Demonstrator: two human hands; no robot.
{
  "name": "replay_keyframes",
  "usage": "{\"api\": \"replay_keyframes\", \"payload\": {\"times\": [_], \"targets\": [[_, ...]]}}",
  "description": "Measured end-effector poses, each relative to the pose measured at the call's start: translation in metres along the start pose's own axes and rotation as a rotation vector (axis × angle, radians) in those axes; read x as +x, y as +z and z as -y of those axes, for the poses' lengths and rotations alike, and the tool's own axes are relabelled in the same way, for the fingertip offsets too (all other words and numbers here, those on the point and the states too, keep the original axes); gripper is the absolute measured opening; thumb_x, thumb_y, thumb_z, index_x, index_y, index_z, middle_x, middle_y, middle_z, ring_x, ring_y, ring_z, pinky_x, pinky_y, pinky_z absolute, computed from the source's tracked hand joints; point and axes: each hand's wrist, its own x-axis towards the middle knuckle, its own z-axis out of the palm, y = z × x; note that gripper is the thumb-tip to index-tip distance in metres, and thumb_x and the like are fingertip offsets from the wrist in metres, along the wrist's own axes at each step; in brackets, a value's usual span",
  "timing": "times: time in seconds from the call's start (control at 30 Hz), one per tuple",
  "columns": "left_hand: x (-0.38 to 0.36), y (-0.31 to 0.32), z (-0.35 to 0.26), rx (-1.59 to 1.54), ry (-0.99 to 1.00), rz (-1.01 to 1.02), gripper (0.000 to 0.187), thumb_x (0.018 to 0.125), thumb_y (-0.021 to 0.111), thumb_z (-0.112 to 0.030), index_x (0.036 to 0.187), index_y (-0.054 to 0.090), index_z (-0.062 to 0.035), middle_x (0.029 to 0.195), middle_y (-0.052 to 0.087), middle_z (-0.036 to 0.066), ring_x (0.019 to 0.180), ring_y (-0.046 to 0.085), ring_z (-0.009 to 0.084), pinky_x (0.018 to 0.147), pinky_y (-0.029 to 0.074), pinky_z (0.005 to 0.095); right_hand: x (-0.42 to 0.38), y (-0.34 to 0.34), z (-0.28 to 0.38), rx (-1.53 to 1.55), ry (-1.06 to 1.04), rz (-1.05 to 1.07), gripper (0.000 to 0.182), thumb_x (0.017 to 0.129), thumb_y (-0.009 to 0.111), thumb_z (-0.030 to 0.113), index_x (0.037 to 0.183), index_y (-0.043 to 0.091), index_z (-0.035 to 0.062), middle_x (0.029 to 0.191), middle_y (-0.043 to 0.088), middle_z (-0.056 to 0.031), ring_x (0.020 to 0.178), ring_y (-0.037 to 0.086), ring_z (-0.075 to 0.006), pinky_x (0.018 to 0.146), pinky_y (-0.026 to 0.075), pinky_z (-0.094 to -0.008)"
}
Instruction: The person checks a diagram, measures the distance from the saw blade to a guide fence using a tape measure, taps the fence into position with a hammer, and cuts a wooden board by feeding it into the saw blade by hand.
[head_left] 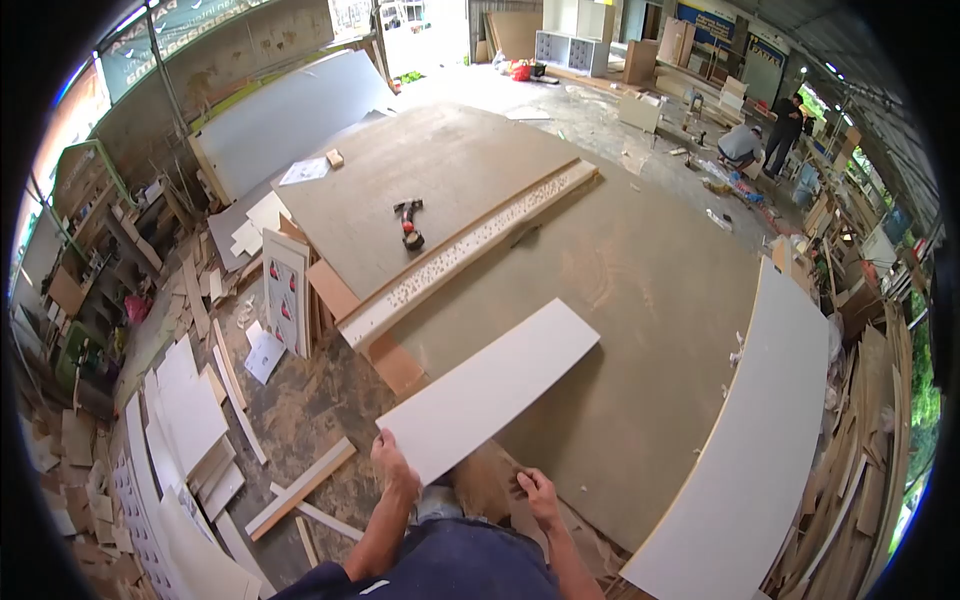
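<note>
A long white board (490, 385) stretches out in front of me, tilted and raised above the brown sheet surface (640, 300). My left hand (393, 465) is closed around its near left corner, with the fingers partly behind the edge. To the right of the board's near end, my right hand (538, 495) is apart from it. Its fingers are curled in; whether something small sits in them I cannot make out. Beyond the board lies a long narrow strip (465, 248) sprinkled with small pale bits. A cordless drill (409, 224) rests on the sheet behind that strip.
A large white panel (745, 440) lies along the right edge. Wood offcuts and loose boards (190, 410) crowd the left floor, with a wood strip (300, 488) near my left arm. Panels with printed labels (287, 295) stand left. Two people (765, 140) are at the far right.
</note>
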Motion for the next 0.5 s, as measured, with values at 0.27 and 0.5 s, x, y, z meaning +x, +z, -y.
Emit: {"api": "replay_keyframes", "payload": {"times": [0.27, 0.5], "targets": [[0.052, -0.062, -0.097, 0.099, 0.122, 0.072, 0.032, 0.110, 0.043, -0.026, 0.112, 0.062, -0.0001, 0.093, 0.067, 0.007, 0.078, 0.066, 0.0173, 0.070, 0.056, 0.0308, 0.160, 0.095, 0.037, 0.446, 0.040, -0.095, 0.027, 0.104, 0.055, 0.026, 0.107, 0.065, 0.0007, 0.099, 0.072, -0.0084, 0.084, 0.069, -0.0163, 0.075, 0.056, -0.0321], [0.128, -0.157, -0.150, 0.063, 0.070, -0.146, 0.036, 0.110, 0.039, -0.022, 0.118, 0.061, 0.0059, 0.104, 0.069, 0.013, 0.087, 0.070, 0.0234, 0.077, 0.059, 0.0345, 0.176, 0.213, 0.031, -0.020, 0.150, -0.018, 0.034, 0.104, 0.058, 0.027, 0.102, 0.065, -0.0055, 0.088, 0.072, -0.0118, 0.071, 0.072, -0.0187, 0.058, 0.059, -0.0307]]}}
